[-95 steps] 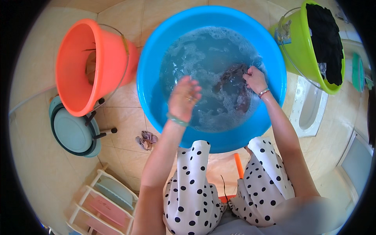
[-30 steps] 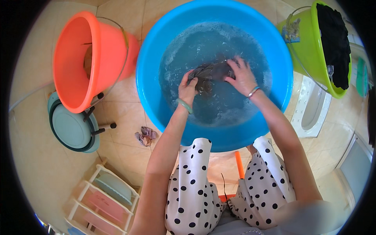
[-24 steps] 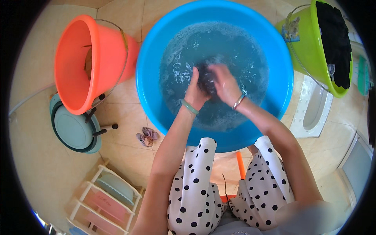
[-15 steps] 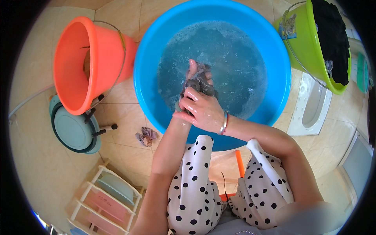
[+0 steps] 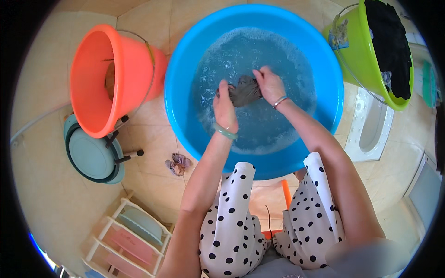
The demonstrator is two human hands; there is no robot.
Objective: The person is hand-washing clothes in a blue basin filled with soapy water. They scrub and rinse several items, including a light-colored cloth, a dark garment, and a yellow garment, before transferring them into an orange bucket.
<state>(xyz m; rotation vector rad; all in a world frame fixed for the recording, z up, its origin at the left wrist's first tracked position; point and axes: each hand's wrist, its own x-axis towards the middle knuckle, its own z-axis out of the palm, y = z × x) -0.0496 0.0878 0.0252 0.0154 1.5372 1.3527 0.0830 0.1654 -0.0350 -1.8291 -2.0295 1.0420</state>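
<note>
A big round blue basin (image 5: 185,125) of soapy, cloudy water stands in front of my knees. Over the water I stretch a small dark grey-brown wet cloth (image 5: 246,91) between both hands; its exact kind does not show. My left hand (image 5: 225,109), with a green bangle at the wrist, grips the cloth's left end between thumb and fingers. The right end is pinched by my right hand (image 5: 270,87), which wears a silver bangle. Some of the left fingers are hidden behind the cloth.
An orange bucket (image 5: 134,69) stands left, above a folded grey-green basin (image 5: 92,153). A crumpled cloth (image 5: 178,164) lies on the tiles. Lower left is a white rack (image 5: 104,227). Right are a green bucket (image 5: 357,51) holding dark clothes (image 5: 389,46) and a squat toilet (image 5: 371,125).
My hands were pressed together around the bunched cloth. Now they are apart, the right one moved up and to the right, and the cloth is spread between them.
</note>
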